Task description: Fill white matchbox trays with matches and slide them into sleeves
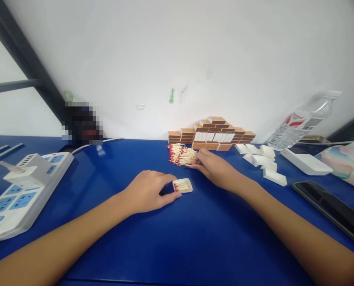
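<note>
A small white matchbox tray (pixel 187 189) lies on the blue table, partly filled with red-tipped matches (pixel 182 185). Its left end sits between the thumb and forefinger of my left hand (pixel 150 191), which grips it. Beyond the tray is a heap of loose matches (pixel 179 155), most with red heads toward the left. My right hand (pixel 214 167) is at the heap's right edge, its fingertips pinched together on matches there. How many matches it holds is hidden by the fingers.
Brown matchboxes (pixel 214 129) are stacked against the white wall. Several empty white trays (pixel 274 176) lie to the right, near a power bank (pixel 308 162), a phone (pixel 333 208) and a leaning plastic bottle (pixel 302 121). A power strip (pixel 22 202) occupies the left side.
</note>
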`<state>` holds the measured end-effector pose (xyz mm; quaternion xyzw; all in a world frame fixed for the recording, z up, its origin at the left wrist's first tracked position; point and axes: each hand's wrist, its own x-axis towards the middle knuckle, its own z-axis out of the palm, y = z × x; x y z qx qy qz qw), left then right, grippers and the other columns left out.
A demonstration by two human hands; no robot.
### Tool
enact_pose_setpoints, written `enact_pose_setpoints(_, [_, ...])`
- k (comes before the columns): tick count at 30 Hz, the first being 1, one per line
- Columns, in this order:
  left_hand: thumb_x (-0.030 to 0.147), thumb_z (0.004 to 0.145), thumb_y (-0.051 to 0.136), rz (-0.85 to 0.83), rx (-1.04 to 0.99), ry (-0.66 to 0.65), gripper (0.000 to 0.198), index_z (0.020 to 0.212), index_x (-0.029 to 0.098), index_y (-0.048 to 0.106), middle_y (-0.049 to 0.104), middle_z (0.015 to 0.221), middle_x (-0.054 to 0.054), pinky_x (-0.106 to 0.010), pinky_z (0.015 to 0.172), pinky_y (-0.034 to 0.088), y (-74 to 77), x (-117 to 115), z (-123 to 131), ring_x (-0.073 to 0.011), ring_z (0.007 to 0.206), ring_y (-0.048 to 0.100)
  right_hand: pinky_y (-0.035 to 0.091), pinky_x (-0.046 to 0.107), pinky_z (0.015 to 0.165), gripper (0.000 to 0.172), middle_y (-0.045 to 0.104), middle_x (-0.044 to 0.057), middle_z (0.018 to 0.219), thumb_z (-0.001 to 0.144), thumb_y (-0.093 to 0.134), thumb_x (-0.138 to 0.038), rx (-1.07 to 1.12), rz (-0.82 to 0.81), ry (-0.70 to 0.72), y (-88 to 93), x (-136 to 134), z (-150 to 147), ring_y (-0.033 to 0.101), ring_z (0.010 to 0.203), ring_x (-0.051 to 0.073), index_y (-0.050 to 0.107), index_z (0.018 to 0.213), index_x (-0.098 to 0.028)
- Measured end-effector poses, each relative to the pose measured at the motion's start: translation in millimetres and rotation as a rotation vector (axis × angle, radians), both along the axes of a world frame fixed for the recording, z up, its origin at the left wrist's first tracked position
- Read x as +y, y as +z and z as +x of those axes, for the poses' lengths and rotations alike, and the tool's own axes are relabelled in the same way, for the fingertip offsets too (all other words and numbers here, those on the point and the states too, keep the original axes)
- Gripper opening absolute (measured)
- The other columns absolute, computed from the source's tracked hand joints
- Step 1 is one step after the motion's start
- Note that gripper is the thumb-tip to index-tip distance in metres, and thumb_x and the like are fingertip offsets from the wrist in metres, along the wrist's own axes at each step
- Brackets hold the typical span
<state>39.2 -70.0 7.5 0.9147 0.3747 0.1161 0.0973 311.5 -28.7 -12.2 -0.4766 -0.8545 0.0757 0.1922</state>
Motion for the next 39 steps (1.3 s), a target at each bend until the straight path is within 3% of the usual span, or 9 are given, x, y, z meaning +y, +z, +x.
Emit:
enact_pose_setpoints(8, [0.049,0.096,0.062,0.038,-0.042,0.022,0.033,0.117,0.027,0.072,0.061,0.065,0.004,-0.026,0.058,0.034,-1.7,3.8,-2.9,-0.0135,0.057,0.056,0.045,0.03,0.076,0.01,0.057,0.004,0.101,0.104,0.051,-0.023,0.118,-0.061,0.073,25.1,-31.0,-13.3,0.057,0.085,0.017,0.057,0.096,-0.022])
enact_pose_setpoints(14, [0.05,0.096,0.061,0.03,-0.032,-0.004,0.035,0.118,0.025,0.071,0.063,0.067,0.003,-0.026,0.059,0.034,-1.0,1.8,-1.6,-0.014,0.059,0.057,0.043,0.03,0.073,0.009,0.06,0.004,0.103,0.103,0.052,-0.021,0.049,-0.199,0.114,26.3,-51.8,-32.8,0.057,0.085,0.016,0.059,0.097,-0.022])
enact_pose_setpoints(21, [0.049,0.096,0.062,0.034,-0.064,-0.059,0.038,0.123,0.024,0.07,0.063,0.067,0.003,-0.025,0.058,0.036,1.2,-3.7,-0.8,-0.0127,0.057,0.057,0.045,0.028,0.068,0.014,0.062,0.001,0.091,0.102,0.057,-0.034,0.246,-0.218,0.073,28.1,-32.4,-6.3,0.056,0.076,0.015,0.065,0.098,-0.023])
enact_pose_setpoints(26, [0.05,0.097,0.061,-0.008,-0.032,-0.083,0.04,0.126,0.025,0.069,0.065,0.071,0.002,-0.024,0.057,0.038,2.9,-5.0,0.2,-0.0127,0.059,0.059,0.044,0.031,0.07,0.011,0.06,0.003,0.09,0.098,0.059,-0.031,0.115,-0.076,-0.024,18.2,-13.4,12.4,0.055,0.077,0.018,0.065,0.096,-0.022])
enact_pose_setpoints(32, [0.05,0.097,0.061,-0.012,-0.006,-0.073,0.039,0.125,0.024,0.07,0.067,0.072,0.001,-0.025,0.058,0.038,2.8,-3.9,0.5,-0.0135,0.06,0.06,0.045,0.031,0.071,0.015,0.059,0.005,0.092,0.099,0.053,-0.026,0.052,-0.096,-0.041,8.8,-6.8,9.0,0.056,0.077,0.018,0.06,0.088,-0.021])
enact_pose_setpoints(39, [0.051,0.097,0.06,-0.002,0.001,-0.055,0.041,0.127,0.024,0.069,0.066,0.073,0.001,-0.025,0.059,0.038,2.7,-1.7,-0.4,-0.0139,0.061,0.059,0.044,0.031,0.072,0.01,0.06,0.005,0.098,0.1,0.053,-0.028,0.039,-0.081,-0.042,4.5,-5.6,12.2,0.057,0.079,0.018,0.059,0.094,-0.022])
